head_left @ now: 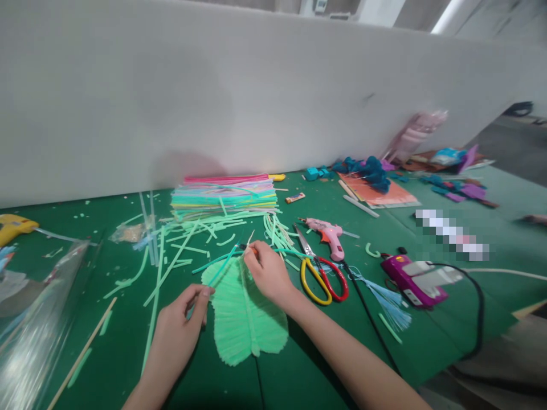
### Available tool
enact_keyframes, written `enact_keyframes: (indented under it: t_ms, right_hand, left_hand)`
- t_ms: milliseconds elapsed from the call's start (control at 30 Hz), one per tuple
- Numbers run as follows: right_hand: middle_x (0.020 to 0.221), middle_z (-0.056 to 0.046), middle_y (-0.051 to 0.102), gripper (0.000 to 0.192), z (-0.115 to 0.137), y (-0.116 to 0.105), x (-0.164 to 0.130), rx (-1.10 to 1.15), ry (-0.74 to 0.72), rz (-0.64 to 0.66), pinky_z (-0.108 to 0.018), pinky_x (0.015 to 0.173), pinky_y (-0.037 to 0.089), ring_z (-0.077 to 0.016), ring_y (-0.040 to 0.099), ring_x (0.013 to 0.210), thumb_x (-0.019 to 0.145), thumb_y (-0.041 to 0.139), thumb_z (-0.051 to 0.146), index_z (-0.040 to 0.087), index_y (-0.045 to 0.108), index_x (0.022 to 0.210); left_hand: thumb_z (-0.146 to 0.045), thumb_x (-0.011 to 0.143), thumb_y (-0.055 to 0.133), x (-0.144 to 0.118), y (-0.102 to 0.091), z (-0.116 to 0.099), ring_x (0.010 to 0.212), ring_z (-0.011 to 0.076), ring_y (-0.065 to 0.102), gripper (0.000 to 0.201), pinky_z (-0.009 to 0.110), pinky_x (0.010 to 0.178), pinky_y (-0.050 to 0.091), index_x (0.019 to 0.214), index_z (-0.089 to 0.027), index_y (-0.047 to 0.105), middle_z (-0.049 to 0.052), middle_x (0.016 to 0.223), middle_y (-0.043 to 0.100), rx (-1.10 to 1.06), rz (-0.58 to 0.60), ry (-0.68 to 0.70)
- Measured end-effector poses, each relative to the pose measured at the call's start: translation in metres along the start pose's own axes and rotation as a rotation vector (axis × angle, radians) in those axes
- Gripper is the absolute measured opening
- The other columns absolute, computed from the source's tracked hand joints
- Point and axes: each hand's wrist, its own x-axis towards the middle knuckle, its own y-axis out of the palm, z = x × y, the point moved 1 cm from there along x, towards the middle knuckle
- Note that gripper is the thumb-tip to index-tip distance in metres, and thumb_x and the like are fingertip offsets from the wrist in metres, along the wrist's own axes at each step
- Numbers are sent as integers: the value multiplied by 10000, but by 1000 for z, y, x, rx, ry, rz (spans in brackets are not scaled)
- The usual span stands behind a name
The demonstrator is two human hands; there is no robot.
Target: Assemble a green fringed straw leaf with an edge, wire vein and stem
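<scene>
Thumb and fingers of my left hand (182,322) pinch one end of a thin teal pipe cleaner (223,265), which slants up to the right. My right hand (269,273) is closed at its far end, around a small tool (243,246) with dark and orange parts; its kind is mostly hidden by the fingers. Below both hands lies a light green leaf shape (239,324) of fuzzy strips with a centre rib. Another teal pipe cleaner (294,252) runs behind my right hand. Scissors (318,267) with one yellow and one red handle lie just right of it.
A pink glue gun (327,233) lies beyond the scissors. A stack of coloured pipe cleaners (224,196) sits by the wall, with green offcuts (183,256) scattered before it. At right are a purple device (412,279) and a black cable (481,307); at left, a yellow glue gun (17,226).
</scene>
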Motion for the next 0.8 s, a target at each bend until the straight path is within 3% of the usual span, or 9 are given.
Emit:
enact_keyframes:
  t_ms: [800]
  right_hand:
    - [823, -39, 611, 257, 4, -1, -1, -24, 6, -13, -246, 588, 332, -159, 538, 692, 926, 395, 342, 184, 592, 880]
  left_hand:
    - [-573, 878, 418, 1, 1, 3, 519, 141, 489, 449, 219, 506, 350, 1055, -213, 620, -54, 542, 493, -1, 12, 0]
